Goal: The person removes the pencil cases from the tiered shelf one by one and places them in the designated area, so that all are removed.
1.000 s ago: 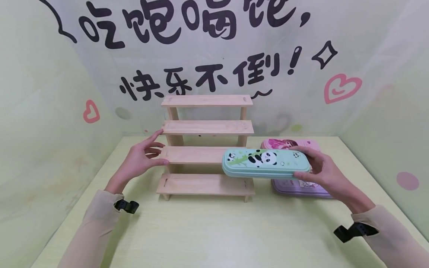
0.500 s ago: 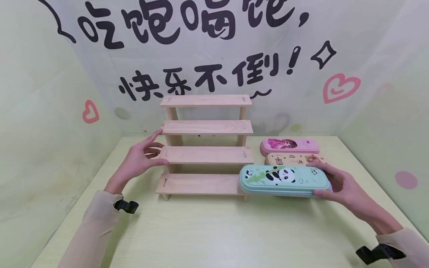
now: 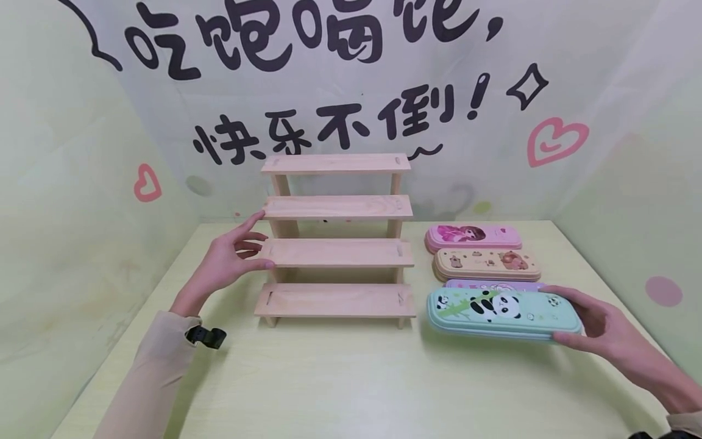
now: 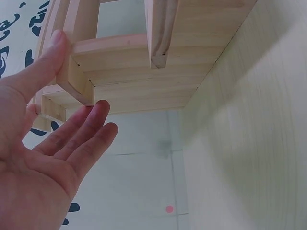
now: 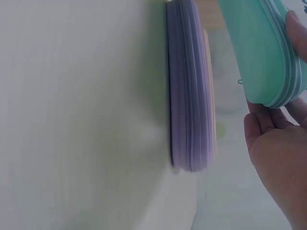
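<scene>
My right hand (image 3: 600,326) grips the right end of a mint-green pencil case (image 3: 504,314) with a panda print, thumb in front. The case is held above the table, slightly tilted. Behind and partly under it lies a purple pencil case (image 5: 189,91). My left hand (image 3: 222,262) rests against the left side of a four-tier wooden display stand (image 3: 334,253). Its thumb touches the end of a lower board, and the index finger reaches the board above. The other fingers (image 4: 88,136) are fairly straight in the left wrist view.
A beige pencil case (image 3: 482,263) and a pink one (image 3: 501,236) lie behind the purple case, right of the stand. Printed cloth walls (image 3: 620,213) enclose the back and sides of the pale table (image 3: 329,378).
My right hand has carried the mint case right, toward me and away from the stand, uncovering the pink and beige cases. My left hand has stayed at the stand's side.
</scene>
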A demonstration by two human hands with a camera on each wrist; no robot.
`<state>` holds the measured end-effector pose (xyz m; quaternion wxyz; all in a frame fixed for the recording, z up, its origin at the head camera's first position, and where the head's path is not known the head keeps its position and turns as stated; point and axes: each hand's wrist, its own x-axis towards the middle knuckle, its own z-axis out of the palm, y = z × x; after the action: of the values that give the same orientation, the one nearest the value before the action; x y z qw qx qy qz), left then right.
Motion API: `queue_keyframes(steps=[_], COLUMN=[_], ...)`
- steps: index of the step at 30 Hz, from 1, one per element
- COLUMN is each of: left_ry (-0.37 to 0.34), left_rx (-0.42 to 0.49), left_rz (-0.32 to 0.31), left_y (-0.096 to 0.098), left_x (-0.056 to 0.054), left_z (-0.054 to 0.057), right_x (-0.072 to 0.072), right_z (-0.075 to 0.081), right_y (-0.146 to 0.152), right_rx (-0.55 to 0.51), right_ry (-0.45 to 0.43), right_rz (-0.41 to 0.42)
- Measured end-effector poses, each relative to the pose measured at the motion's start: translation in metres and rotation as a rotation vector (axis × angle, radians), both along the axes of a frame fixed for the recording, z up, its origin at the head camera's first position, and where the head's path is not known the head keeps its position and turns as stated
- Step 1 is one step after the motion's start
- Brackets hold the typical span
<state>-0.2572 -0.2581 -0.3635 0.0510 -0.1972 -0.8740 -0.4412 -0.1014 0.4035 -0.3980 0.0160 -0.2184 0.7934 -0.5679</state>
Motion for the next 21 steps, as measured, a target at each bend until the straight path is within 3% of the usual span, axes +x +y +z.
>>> queue_keyframes(steps=[7,14,21], left_ry=[-0.003,-0.001,0.0], left_rx=[-0.009,-0.011,-0.004], left_rz=[0.006,0.01,0.005], left_y=[0.0,0.0,0.0], left_x=[-0.001,0.0,-0.001], left_z=[0.0,0.0,0.0], right_x=[0.016,0.025,0.028], right_z=[-0.007,-0.013,-0.018], right_y=[0.02,0.029,0.032], right_rx=[0.11,0.217,0.237], right_ry=[-0.003,-0.027,-0.054], right_rz=[-0.109,-0.131,-0.157])
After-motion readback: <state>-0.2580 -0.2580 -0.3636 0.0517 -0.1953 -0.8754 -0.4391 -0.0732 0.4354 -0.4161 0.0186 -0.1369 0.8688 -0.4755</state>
